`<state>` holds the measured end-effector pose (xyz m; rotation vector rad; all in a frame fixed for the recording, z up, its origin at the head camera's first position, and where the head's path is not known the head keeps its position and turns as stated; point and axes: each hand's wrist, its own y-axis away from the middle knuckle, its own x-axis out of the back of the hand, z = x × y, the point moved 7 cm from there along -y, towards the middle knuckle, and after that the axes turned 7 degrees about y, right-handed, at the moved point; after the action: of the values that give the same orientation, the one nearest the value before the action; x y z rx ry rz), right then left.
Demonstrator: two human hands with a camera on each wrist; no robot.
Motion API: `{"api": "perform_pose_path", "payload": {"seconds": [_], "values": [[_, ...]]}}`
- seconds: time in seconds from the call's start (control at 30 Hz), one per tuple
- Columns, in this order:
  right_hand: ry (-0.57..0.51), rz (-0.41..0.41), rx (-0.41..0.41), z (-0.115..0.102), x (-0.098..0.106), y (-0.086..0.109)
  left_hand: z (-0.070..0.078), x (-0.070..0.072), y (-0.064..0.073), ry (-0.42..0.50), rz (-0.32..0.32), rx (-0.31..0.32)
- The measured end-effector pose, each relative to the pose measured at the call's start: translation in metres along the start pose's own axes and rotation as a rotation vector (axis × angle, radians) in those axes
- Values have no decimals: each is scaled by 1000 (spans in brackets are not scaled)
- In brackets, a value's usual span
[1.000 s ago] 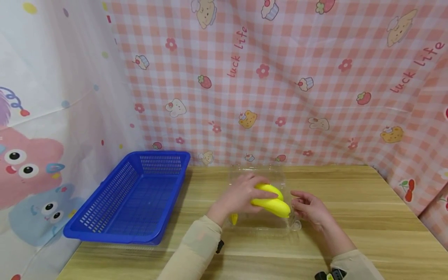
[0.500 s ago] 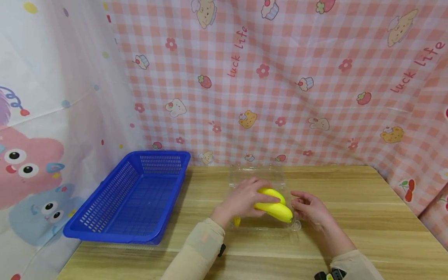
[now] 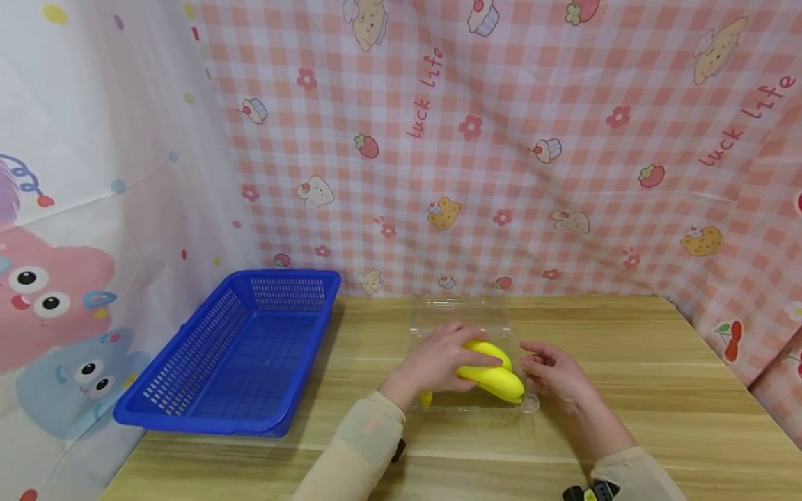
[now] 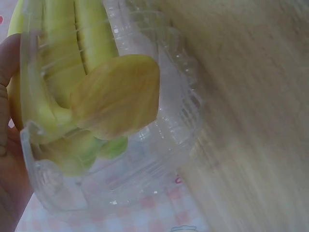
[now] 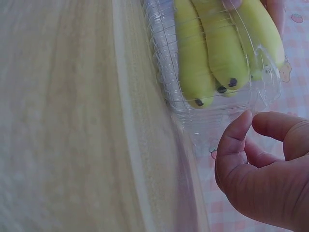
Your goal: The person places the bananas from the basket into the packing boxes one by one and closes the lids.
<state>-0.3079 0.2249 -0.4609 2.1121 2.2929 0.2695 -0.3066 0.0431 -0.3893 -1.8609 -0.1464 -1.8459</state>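
Note:
A yellow bunch of bananas (image 3: 498, 383) sits low in a clear plastic clamshell box (image 3: 460, 320), its lid laid back towards the curtain. My left hand (image 3: 438, 362) grips the bunch from above, fingers over the far side. The thick cut stem (image 4: 118, 99) points left, seen through the clear wall in the left wrist view. Dark banana tips (image 5: 232, 82) face the box's right end. There my right hand (image 5: 270, 169) pinches the clear rim between thumb and index finger. The bunch's underside is partly hidden by my left hand.
A blue plastic basket (image 3: 266, 348) with slotted sides stands at the left of the wooden table (image 3: 645, 376). A pink checked curtain (image 3: 401, 174) hangs along the back edge, and a white printed curtain (image 3: 150, 209) borders the left.
My left hand has moved slightly right and down with the bananas, lowering them into the box. My right hand has stayed in place at the box's right end.

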Motion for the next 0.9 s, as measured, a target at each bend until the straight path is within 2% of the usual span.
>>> {"api": "perform_pose_path", "payload": {"seconds": [0.33, 0.63, 0.9], "values": [[32, -1, -8, -1, -1, 0, -4, -7, 3, 0, -39, 18], [18, -3, 13, -3, -1, 0, -9, -11, 7, 36, -12, 31], [8, -18, 31, -2, 0, 0, -6, -10, 9, 12, 14, 36]]}}
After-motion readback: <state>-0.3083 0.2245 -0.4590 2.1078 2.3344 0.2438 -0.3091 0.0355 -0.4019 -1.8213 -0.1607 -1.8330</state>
